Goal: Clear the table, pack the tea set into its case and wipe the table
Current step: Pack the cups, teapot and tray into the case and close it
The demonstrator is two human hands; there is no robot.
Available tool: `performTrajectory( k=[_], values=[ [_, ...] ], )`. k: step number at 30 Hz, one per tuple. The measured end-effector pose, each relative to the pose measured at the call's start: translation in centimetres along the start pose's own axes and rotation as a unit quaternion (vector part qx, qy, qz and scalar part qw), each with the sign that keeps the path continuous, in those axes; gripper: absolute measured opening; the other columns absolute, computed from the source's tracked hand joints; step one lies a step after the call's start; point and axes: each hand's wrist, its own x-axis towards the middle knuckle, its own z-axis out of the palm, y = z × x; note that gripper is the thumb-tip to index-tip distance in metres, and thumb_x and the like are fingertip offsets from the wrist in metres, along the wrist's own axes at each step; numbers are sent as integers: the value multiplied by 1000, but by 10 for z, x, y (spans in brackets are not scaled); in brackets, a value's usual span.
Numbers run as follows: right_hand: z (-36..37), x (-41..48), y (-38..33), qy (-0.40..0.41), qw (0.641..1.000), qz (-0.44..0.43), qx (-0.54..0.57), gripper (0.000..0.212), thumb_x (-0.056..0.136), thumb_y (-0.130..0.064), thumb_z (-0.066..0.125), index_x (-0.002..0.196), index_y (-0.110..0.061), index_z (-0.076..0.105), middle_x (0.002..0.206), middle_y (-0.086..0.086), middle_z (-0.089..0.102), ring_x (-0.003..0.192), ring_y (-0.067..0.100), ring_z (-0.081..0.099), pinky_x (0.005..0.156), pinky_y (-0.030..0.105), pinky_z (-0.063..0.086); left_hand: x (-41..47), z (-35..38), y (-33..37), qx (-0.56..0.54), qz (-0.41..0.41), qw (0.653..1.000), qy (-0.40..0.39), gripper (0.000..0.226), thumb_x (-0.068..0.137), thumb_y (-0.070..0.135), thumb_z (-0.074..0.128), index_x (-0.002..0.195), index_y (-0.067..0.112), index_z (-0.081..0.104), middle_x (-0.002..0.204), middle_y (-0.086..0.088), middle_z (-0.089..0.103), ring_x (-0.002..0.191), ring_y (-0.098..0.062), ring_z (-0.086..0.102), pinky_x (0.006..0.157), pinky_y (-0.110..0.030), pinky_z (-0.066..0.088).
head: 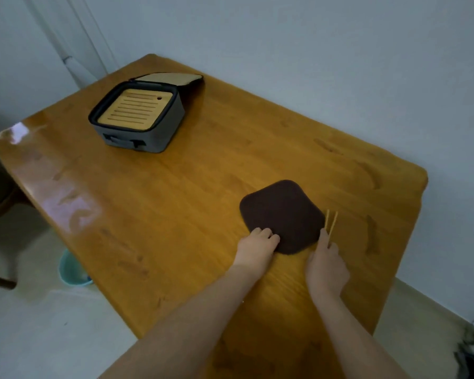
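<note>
1. Most of the tea set seems to be packed. The grey case (148, 138) is sitting open at the upper left of the frame, with the slatted bamboo tray (136, 109) lying flat inside it and the lid (170, 77) folded back behind it.
2. Two loose things are lying on the counter (203, 165), both at the lower centre-right: the brown cloth (282, 214), spread flat, and the bamboo tongs (331, 224), just beside the cloth's right edge.
3. The left hand (257, 248) is curling its fingers over the near-left corner of the brown cloth and appears to be gripping it. The right hand (326, 265) is pinching the near end of the bamboo tongs, whose tips are pointing toward the top of the frame.
4. By my reading, the bamboo tongs are the last piece waiting to go into the case, which is well apart from both hands. Whatever is lying under the bamboo tray is hidden.
5. Wiping looks like the main job left. The counter is shining, but I cannot tell whether any of it has been wiped, and the lid is not yet closed.
6. A teal bin (71, 269) is standing on the floor at the lower left, beside the counter's edge.
</note>
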Motion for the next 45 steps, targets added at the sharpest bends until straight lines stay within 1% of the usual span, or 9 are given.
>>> performTrajectory(
  k=[4,7,10,16,19,24,35,42,45],
  values=[
    [-2,-9,-9,8,998,-25,52,51,102,-19,40,151,-25,25,110,5,55,63,13,48,50,27,35,3,-7,-16,-93,-65,992,50,22,95,15,49,111,21,62,106,2,63,97,-18,58,70,-30,49],
    [-5,-17,-26,18,995,-56,78,53,102,-18,41,152,-27,25,106,3,53,59,11,45,46,24,30,3,-20,-35,-188,-160,963,106,13,93,19,56,103,24,63,100,7,66,87,-12,61,72,-30,54],
    [-9,-27,-52,26,991,-78,107,57,101,-15,44,152,-25,22,109,2,56,59,11,47,46,23,32,-2,-38,-58,-246,-187,937,161,13,93,19,59,103,21,66,98,7,68,86,-11,64,75,-30,55],
    [-9,-46,-116,7,972,-97,216,52,100,-14,47,149,-23,30,98,-8,59,71,12,58,57,27,48,-20,-75,-104,-306,-198,901,235,9,91,18,61,94,21,69,85,10,67,78,-6,62,70,-26,54],
    [-1,-53,-154,10,963,-90,255,45,101,-16,46,145,-23,38,110,0,66,80,16,63,61,30,50,-32,-96,-140,-313,-189,895,254,9,89,18,63,92,23,70,85,12,67,79,-2,62,70,-21,53],
    [12,-70,-219,8,953,-96,288,45,100,-14,47,144,-21,41,75,0,60,52,12,46,48,25,31,-48,-135,-209,-330,-176,884,281,8,89,19,65,91,24,70,83,16,66,79,3,60,68,-8,47],
    [15,-102,-351,34,940,-86,330,38,97,-14,51,135,-20,52,70,-6,57,52,9,51,48,24,38,-55,-213,-348,-324,-122,898,272,10,89,24,66,98,24,70,88,14,67,86,-1,61,76,-18,51],
    [-4,-88,-389,46,935,-137,323,38,99,-15,51,137,-18,50,65,-4,56,48,9,47,43,18,32,-43,-260,-391,-318,-118,886,317,9,89,24,65,97,25,70,87,16,65,85,0,60,74,-16,50],
    [-12,-75,-410,57,933,-150,322,39,98,-14,53,137,-17,51,67,-2,59,53,14,54,45,24,40,-34,-278,-405,-329,-120,875,334,8,90,24,65,96,24,70,85,14,65,83,-1,60,72,-17,50]
  ],
)
